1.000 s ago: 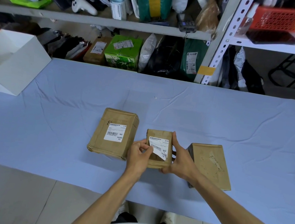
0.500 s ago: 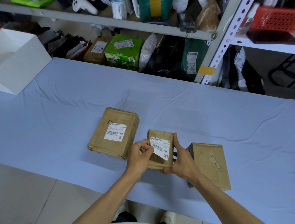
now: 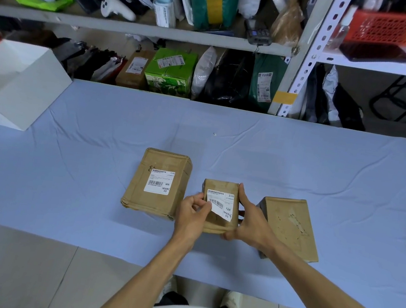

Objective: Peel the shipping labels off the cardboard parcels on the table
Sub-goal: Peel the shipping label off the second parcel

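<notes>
My left grip (image 3: 196, 210) is pinched narrow on the near-left corner of the shipping label (image 3: 220, 204), thumb and forefinger closed on the loose paper. That corner is already off the cardboard; the lifted edge runs as a slant from my pinch down toward the label's near-right corner, by the "MXRC 03" print. The rest of the label lies away from my pinch, up and to the right, and looks stuck flat along its far edge and right side.

My right grip (image 3: 247, 219) is wrapped around the right side of the middle parcel (image 3: 216, 222), fingers reaching up its right edge and thumb under its near end, so it is closed on the box and braces it. The parcel sits on the desk (image 3: 93, 166) directly between my two grips, its long axis running away from me.

What matters for the pull, as I judge it: the bonded part lies diagonally away from the left pinch, toward the far-right corner, so the left grip is the one placed to draw the paper that way while the right holds firm against it.

Beyond my left grip, just beside it, the left parcel (image 3: 157, 186) has its label (image 3: 159, 181) fully on. Just past my right grip, the right parcel (image 3: 290, 228) shows only torn residue on its top.
</notes>
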`<state>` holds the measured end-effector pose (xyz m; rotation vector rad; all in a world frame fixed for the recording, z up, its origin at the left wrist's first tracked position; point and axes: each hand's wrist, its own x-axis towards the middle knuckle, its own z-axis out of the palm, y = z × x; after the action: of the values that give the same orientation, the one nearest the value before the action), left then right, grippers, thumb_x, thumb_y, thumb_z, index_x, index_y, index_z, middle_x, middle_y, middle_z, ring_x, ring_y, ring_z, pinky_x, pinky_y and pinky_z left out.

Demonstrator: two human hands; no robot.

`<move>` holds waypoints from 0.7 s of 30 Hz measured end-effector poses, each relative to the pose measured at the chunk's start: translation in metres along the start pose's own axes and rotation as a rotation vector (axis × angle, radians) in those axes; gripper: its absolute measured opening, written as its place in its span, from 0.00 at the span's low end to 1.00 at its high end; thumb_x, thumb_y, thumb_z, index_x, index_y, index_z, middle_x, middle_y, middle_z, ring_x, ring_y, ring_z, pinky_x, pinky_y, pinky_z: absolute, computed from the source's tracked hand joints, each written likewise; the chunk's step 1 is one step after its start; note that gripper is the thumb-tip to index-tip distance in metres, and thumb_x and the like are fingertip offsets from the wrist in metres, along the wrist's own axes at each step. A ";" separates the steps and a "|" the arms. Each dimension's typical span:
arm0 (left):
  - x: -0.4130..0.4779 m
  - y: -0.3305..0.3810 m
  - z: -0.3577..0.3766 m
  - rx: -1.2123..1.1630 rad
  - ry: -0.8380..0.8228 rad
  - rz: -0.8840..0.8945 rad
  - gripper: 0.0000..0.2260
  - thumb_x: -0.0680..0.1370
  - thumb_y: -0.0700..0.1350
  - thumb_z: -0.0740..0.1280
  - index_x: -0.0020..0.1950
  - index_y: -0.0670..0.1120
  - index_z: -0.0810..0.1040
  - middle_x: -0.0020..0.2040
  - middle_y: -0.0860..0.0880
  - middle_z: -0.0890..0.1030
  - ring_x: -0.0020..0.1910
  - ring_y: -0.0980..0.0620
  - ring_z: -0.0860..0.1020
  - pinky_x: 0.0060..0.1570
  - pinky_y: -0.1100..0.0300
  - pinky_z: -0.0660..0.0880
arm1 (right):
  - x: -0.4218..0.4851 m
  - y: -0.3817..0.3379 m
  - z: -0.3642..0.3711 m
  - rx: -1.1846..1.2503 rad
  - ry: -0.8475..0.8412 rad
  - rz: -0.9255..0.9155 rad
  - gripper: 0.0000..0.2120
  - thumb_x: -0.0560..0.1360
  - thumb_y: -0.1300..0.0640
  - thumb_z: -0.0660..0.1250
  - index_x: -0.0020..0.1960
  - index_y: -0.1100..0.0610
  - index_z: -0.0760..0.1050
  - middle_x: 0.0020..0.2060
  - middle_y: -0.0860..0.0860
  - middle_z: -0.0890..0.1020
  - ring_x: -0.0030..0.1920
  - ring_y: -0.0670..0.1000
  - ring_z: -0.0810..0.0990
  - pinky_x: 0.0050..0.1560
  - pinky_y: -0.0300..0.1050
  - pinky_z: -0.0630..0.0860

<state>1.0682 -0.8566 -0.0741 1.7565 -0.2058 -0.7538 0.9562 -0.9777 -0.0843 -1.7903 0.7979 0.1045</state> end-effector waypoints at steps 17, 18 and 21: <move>0.006 -0.015 -0.001 0.042 -0.002 -0.036 0.05 0.75 0.41 0.67 0.41 0.42 0.74 0.57 0.56 0.81 0.52 0.52 0.80 0.53 0.51 0.78 | -0.011 -0.001 0.005 0.121 0.077 -0.033 0.59 0.56 0.70 0.81 0.77 0.49 0.54 0.62 0.39 0.73 0.57 0.43 0.78 0.42 0.37 0.79; 0.007 -0.015 -0.001 0.037 -0.002 -0.045 0.06 0.75 0.41 0.68 0.40 0.43 0.74 0.57 0.56 0.81 0.51 0.52 0.80 0.53 0.51 0.79 | -0.012 0.000 0.005 0.132 0.088 -0.036 0.57 0.55 0.70 0.81 0.76 0.51 0.56 0.63 0.42 0.74 0.58 0.44 0.78 0.43 0.36 0.79; 0.009 -0.016 -0.002 0.029 0.006 -0.054 0.05 0.75 0.41 0.68 0.40 0.43 0.74 0.54 0.57 0.81 0.51 0.52 0.80 0.53 0.50 0.79 | -0.011 0.002 0.007 0.152 0.109 -0.036 0.53 0.56 0.69 0.81 0.74 0.52 0.59 0.60 0.43 0.75 0.56 0.44 0.79 0.43 0.35 0.79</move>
<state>1.0721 -0.8541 -0.0921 1.7976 -0.1667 -0.7875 0.9489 -0.9669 -0.0834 -1.6764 0.8287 -0.0767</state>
